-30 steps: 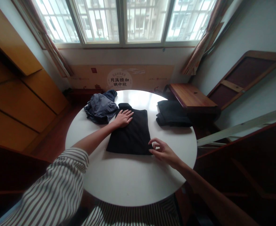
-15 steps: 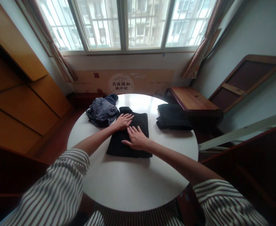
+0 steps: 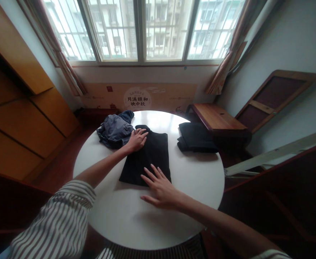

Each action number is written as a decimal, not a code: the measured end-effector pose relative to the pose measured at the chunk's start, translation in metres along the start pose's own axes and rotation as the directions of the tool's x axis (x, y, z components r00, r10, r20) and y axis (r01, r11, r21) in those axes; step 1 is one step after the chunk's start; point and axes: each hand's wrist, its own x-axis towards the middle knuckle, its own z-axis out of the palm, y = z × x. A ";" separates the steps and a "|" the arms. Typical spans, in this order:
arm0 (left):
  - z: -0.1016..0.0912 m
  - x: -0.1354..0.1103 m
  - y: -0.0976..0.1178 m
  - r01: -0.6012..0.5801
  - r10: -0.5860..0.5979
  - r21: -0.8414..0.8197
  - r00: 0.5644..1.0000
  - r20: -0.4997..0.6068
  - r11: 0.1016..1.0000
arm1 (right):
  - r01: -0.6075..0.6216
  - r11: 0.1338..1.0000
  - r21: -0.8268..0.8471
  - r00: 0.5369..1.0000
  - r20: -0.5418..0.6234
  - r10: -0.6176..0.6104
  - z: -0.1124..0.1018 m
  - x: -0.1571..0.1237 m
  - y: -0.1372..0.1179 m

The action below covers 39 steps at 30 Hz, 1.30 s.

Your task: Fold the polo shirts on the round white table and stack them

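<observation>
Where readable, 月满颐和映中秋 on the wall banner (image 3: pixel 138 99)

Left hand (image 3: pixel 136 141) flat, palm down, right hand (image 3: pixel 160 191) spread open, both reaching forward

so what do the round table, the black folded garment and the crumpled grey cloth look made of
The round table looks like white laminate or painted board, smooth and glossy, with window glare near its far edge. The black garment seems a soft matte knit or cotton, showing no sheen. The blue-grey cloth looks like thin, soft fabric from its loose folds; the exact fibre can't be told.
</observation>
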 end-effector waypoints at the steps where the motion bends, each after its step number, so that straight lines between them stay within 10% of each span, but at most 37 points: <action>1: -0.005 -0.009 -0.003 0.039 -0.042 -0.037 0.997 -0.067 0.999 | -0.037 0.997 0.065 0.996 -0.080 0.043 -0.007 0.000 0.003; 6: -0.020 -0.053 -0.022 0.425 -0.458 -0.349 0.889 -0.013 0.835 | -0.336 0.894 0.296 0.780 -0.445 0.441 -0.047 0.021 0.053; 11: -0.024 -0.059 -0.024 0.664 -0.634 -0.611 0.705 0.319 0.431 | -0.584 0.452 0.674 0.607 -0.008 0.795 -0.067 0.062 0.101; 16: -0.023 -0.047 -0.014 0.681 -0.478 -0.701 0.698 0.533 0.213 | -0.568 0.377 0.731 0.648 0.116 0.752 -0.069 0.083 0.107; 22: -0.017 -0.056 -0.018 0.567 -0.375 -0.811 0.790 0.486 0.143 | -0.492 0.343 0.800 0.710 0.141 0.690 -0.068 0.075 0.101; 27: -0.012 -0.064 -0.025 0.573 -0.384 -0.813 0.776 0.500 0.100 | -0.411 0.291 0.864 0.771 0.158 0.617 -0.061 0.068 0.096; 32: -0.011 -0.070 -0.022 0.437 -0.366 -0.885 0.859 0.357 0.162 | -0.343 0.254 0.904 0.723 0.081 0.686 -0.048 0.067 0.100; 39: -0.020 -0.076 -0.024 0.424 -0.213 -0.808 0.905 0.367 0.410 | -0.199 0.480 0.855 0.871 -0.070 0.487 -0.053 0.057 0.100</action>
